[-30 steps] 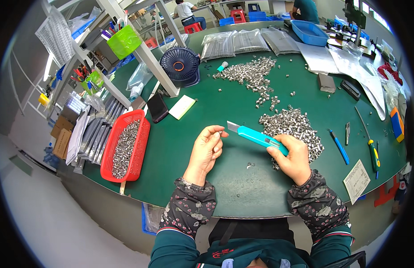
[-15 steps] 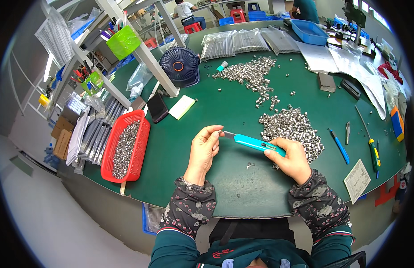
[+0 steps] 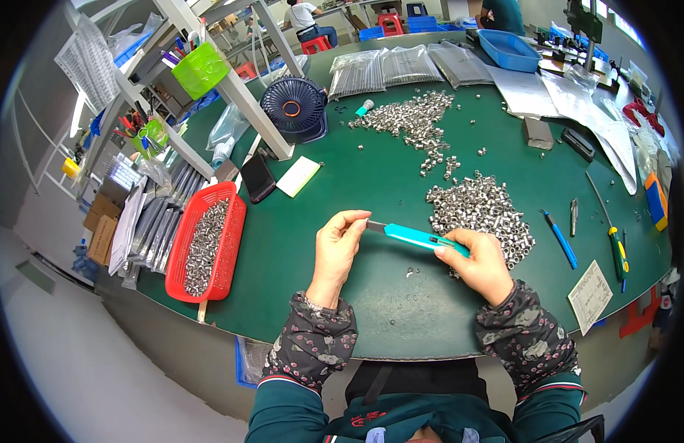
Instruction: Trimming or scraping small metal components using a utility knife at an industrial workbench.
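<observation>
A turquoise utility knife (image 3: 416, 236) lies in my right hand (image 3: 481, 264), fingers and thumb closed round its handle. Its blade points left and reaches the fingertips of my left hand (image 3: 337, 247). Thumb and forefinger of that hand are pinched on a small metal ring, now almost wholly hidden by the fingers. Right beside my right hand spreads a pile of short silvery metal rings (image 3: 481, 214). Beyond it lies a second, looser heap of the same rings (image 3: 412, 122). To the left, a red plastic basket (image 3: 233, 247) holds many more of them.
A dark fan (image 3: 292, 109), a phone (image 3: 258, 178) and a yellow notepad (image 3: 298, 176) lie by the shelf post. On the right are a blue-handled tool (image 3: 560, 242), a screwdriver (image 3: 617, 251) and a paper slip (image 3: 591, 297). Bagged tubes (image 3: 408, 66) line the back.
Both hands hold nearly the same place. The ring at my left fingertips showed a little more before, and the knife's blade still meets them. The whole view has shifted slightly.
</observation>
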{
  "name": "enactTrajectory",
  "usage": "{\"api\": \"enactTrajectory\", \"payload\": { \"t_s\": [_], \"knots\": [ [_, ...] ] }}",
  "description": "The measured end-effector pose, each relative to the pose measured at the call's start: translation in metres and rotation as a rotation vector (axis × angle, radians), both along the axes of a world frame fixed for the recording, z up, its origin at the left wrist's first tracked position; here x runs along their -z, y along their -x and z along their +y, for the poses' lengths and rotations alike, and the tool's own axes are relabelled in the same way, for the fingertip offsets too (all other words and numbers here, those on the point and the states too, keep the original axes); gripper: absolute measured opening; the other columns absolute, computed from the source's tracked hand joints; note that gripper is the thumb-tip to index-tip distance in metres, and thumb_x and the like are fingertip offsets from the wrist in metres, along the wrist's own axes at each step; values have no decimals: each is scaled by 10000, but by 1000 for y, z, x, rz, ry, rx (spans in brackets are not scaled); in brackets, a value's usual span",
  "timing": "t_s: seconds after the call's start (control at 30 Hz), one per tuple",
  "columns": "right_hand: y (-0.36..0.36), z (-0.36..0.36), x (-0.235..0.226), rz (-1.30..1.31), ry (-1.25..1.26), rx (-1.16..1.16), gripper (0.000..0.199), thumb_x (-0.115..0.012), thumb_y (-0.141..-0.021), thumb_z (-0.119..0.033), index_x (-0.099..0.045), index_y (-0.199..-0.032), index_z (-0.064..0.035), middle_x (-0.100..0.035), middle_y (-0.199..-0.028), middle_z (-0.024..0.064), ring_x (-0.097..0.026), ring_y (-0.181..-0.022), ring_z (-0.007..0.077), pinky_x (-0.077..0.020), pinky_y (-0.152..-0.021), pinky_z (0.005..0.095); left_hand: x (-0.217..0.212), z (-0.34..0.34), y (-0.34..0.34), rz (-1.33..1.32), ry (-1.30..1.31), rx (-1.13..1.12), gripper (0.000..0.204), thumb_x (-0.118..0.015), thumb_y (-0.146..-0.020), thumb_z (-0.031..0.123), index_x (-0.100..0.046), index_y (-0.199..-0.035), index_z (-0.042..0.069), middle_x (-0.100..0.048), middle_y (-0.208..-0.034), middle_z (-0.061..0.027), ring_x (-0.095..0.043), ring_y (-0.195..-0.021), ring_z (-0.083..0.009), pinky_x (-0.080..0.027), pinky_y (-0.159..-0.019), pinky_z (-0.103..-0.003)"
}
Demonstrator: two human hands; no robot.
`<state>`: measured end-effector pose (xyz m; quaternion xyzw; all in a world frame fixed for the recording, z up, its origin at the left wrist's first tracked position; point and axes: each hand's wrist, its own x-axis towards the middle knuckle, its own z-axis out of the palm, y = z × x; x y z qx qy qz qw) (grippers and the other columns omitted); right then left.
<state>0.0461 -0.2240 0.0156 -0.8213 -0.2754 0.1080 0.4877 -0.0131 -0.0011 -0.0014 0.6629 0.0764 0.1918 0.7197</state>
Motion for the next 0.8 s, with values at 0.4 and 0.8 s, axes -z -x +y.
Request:
{"api": "enactTrajectory", "payload": {
  "t_s": [0.4, 0.8],
  "knots": [
    [5, 3, 7, -270, 9, 79, 254, -620, -733, -283, -611, -815, -42, -579, -641, 112, -571, -554, 262, -435, -506, 340, -2, 0, 0, 24, 261, -53, 145, -519, -843, 69, -546, -967, -2, -560, -800, -43, -349, -479, -9, -249, -382, -134],
    [0, 0, 5, 5, -16, 7, 279, -607, -741, -313, -623, -822, -47, -562, -591, 98, -560, -538, 218, -424, -509, 318, -1, -5, -2, -28, 41, -41, 143, -512, -845, 61, -566, -963, 1, -526, -729, 25, -297, -455, 18, -198, -373, -145]
  ]
}}
